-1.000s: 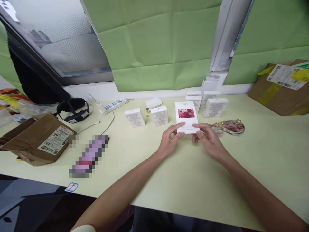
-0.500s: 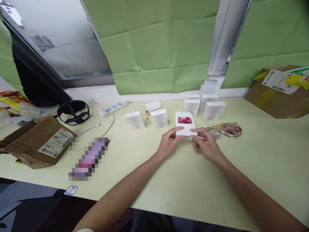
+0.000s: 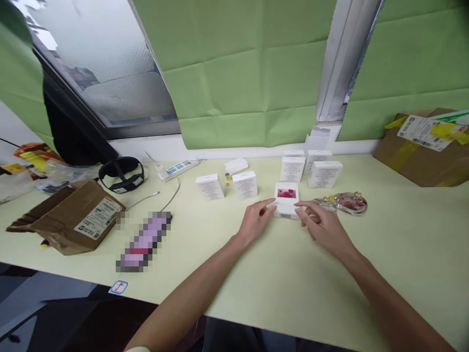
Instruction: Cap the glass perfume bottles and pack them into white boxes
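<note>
A small white box (image 3: 286, 203) with a picture of red roses on its upper face lies flat on the table. At its left edge is my left hand (image 3: 256, 217), index finger and thumb apart and their tips at the box's side. My right hand (image 3: 322, 225) is at the right edge, its fingers loosely bent and also apart. Whether the fingertips still touch the cardboard I cannot tell. Just beyond my right hand lie ornate gold-framed oval items (image 3: 351, 203) in clear wrap.
Several white printed boxes (image 3: 292, 168) stand behind, with two more, including one (image 3: 245, 186), to the left. Cardboard cartons (image 3: 88, 215) sit at both ends. A phone-like blurred object (image 3: 146, 242), a headset (image 3: 122, 176) and a power strip (image 3: 181, 168) are on the left.
Both hands have loosened from the rose-picture box and drawn slightly apart. The box, gripped before with its near end tilted, now rests flat. The view has shifted a little.
</note>
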